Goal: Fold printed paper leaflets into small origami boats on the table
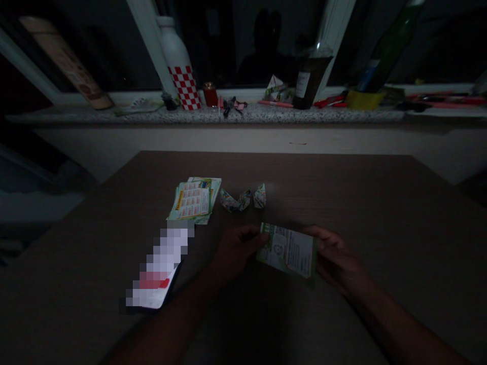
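Note:
A green and white printed ticket [291, 251], like a scratch card, is held up over the table between both hands. Its left edge is pinched between the thumb and fingers of my left hand [238, 251]. At the right edge, my right hand [340, 258] grips it, with some fingers partly behind the paper. Just beyond lie small folded paper pieces [230, 201], with another folded piece [259, 196] to their right. A loose stack of similar tickets [193, 200] rests farther left.
A phone [162, 268] with a lit, blurred screen lies left of my left forearm on the wooden table [342, 187]. Behind, the stone windowsill [251, 115] carries a checkered bottle [184, 81], a dark lidded cup [310, 78], a green bottle [388, 48] and small clutter.

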Demonstrator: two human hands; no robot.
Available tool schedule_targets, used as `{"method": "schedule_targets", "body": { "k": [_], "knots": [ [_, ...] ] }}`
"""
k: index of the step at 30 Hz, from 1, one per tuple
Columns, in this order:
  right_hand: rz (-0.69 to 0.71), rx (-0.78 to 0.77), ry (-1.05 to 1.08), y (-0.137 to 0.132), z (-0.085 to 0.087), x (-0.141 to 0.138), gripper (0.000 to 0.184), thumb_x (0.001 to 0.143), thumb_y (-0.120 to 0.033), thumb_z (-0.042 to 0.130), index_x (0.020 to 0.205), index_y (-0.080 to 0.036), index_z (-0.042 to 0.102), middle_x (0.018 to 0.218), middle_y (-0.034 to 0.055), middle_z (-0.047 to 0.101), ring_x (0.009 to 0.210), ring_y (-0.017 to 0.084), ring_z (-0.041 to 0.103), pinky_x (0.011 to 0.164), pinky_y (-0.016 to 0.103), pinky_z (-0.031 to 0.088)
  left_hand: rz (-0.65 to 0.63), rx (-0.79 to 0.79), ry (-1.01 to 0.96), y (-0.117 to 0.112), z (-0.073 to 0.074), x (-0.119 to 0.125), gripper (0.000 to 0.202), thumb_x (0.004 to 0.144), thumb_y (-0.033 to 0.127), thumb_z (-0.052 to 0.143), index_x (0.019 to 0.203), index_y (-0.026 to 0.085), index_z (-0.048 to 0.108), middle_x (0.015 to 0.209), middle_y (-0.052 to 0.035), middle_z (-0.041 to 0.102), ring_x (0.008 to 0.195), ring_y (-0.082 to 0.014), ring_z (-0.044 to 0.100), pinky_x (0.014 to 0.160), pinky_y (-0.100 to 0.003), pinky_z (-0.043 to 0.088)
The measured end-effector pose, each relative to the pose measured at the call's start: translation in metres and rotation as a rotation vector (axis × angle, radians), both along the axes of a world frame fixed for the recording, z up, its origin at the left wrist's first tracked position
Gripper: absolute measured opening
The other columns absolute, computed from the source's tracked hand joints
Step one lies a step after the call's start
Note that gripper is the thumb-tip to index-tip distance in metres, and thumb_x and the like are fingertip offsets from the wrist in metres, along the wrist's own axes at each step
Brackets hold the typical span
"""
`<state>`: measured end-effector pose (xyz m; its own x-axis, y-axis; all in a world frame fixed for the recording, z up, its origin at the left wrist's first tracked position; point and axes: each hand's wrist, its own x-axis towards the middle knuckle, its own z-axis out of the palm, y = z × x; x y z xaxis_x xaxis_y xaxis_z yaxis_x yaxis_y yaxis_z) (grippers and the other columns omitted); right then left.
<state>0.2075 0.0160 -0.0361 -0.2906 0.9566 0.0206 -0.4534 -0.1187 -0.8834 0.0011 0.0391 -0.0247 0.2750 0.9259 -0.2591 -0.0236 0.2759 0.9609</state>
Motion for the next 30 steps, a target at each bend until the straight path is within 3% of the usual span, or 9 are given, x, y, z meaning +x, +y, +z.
{"method": "schedule_targets", "body": {
  "k": [6, 12, 19, 26, 30],
  "knots": [
    [0.184, 0.070, -0.031, -0.001, -0.004, -0.001, 0.053, 0.072, -0.045, 0.073, 0.118, -0.022, 0.061, 0.103, 0.0073, 0.069, 0.093, 0.019, 0.064, 0.079, 0.027, 0.048, -0.064, -0.007, 0.000, -0.003, 0.001, 0.004, 0.021, 0.074, 0.033, 0.069, 0.079, 0.012, 0.070, 0.070, -0.0008, 0.066, 0.062, -0.0114, 0.056, 0.060, -0.022, 0.041],
    [0.207, 0.102, -0.053, 0.000, -0.001, -0.004, 0.065, 0.066, -0.050, 0.077, 0.122, -0.025, 0.057, 0.115, 0.0082, 0.064, 0.105, 0.022, 0.060, 0.090, 0.031, 0.044, -0.045, 0.044, 0.030, -0.004, -0.001, 0.006, 0.019, 0.075, 0.032, 0.068, 0.078, 0.013, 0.069, 0.069, -0.0001, 0.065, 0.062, -0.0109, 0.055, 0.060, -0.021, 0.041],
    [0.145, 0.097, -0.136, 0.000, -0.001, -0.010, 0.064, 0.062, -0.042, 0.082, 0.118, -0.026, 0.057, 0.103, 0.0052, 0.067, 0.093, 0.019, 0.063, 0.079, 0.028, 0.048, -0.013, 0.228, 0.246, -0.012, -0.003, 0.008, 0.021, 0.080, 0.034, 0.063, 0.080, 0.014, 0.068, 0.071, -0.0012, 0.066, 0.066, -0.0135, 0.058, 0.059, -0.021, 0.043],
    [0.010, 0.072, -0.299, -0.004, -0.005, -0.012, 0.034, 0.065, -0.032, 0.081, 0.091, -0.020, 0.063, 0.073, -0.0002, 0.061, 0.066, 0.013, 0.057, 0.059, 0.024, 0.046, -0.065, 0.370, 0.326, -0.021, 0.005, 0.013, 0.017, 0.082, 0.030, 0.061, 0.083, 0.016, 0.070, 0.075, -0.0015, 0.069, 0.070, -0.0151, 0.062, 0.065, -0.023, 0.044],
    [0.038, 0.093, -0.347, -0.006, -0.005, -0.010, 0.051, 0.054, -0.031, 0.087, 0.098, -0.021, 0.064, 0.080, 0.0011, 0.062, 0.074, 0.016, 0.058, 0.065, 0.027, 0.046, -0.006, 0.348, 0.352, -0.020, 0.004, 0.012, 0.018, 0.081, 0.032, 0.061, 0.081, 0.016, 0.069, 0.074, -0.0014, 0.069, 0.070, -0.0155, 0.062, 0.064, -0.023, 0.045]
  ]
}}
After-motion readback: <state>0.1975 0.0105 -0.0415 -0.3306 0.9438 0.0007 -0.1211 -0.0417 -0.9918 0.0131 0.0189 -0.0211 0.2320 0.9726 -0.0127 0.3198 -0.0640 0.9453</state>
